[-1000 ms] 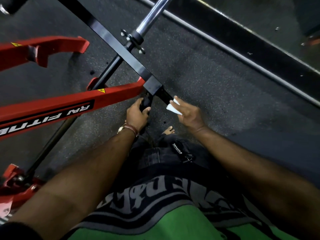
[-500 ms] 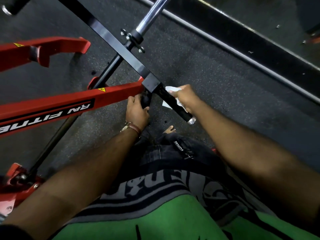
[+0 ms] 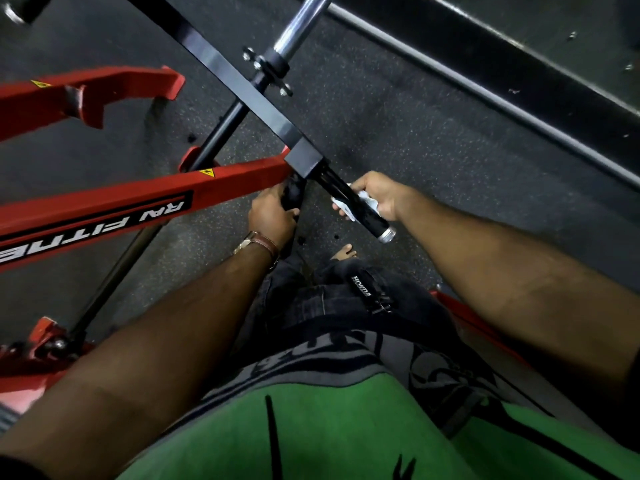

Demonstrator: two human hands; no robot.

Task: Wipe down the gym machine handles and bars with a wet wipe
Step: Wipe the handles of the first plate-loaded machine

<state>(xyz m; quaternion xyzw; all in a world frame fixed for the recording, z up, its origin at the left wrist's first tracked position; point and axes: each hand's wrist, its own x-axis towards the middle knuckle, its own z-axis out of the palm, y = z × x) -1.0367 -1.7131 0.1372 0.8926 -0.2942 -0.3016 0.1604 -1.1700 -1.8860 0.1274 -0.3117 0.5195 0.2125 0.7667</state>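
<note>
A black handle (image 3: pixel 349 202) with a silver end cap sticks out of the black square bar (image 3: pixel 242 88) of the red gym machine. My right hand (image 3: pixel 379 194) grips this handle with a white wet wipe (image 3: pixel 346 207) wrapped round it. My left hand (image 3: pixel 273 214) grips a second, lower black handle (image 3: pixel 292 195) just under the bar's end block. The wipe's loose edge shows below the handle, left of my fingers.
A red frame arm (image 3: pixel 138 206) with white lettering runs left from the handles, another red arm (image 3: pixel 86 88) above it. A chrome and black rod (image 3: pixel 298 26) crosses the bar. My bare foot (image 3: pixel 344 252) stands below on the dark rubber floor (image 3: pixel 415 133). A metal rail (image 3: pixel 485 95) runs at the right.
My right hand first slid up the handle toward the end block, uncovering the silver cap, then moved back down a little with the wipe. My left hand kept its grip.
</note>
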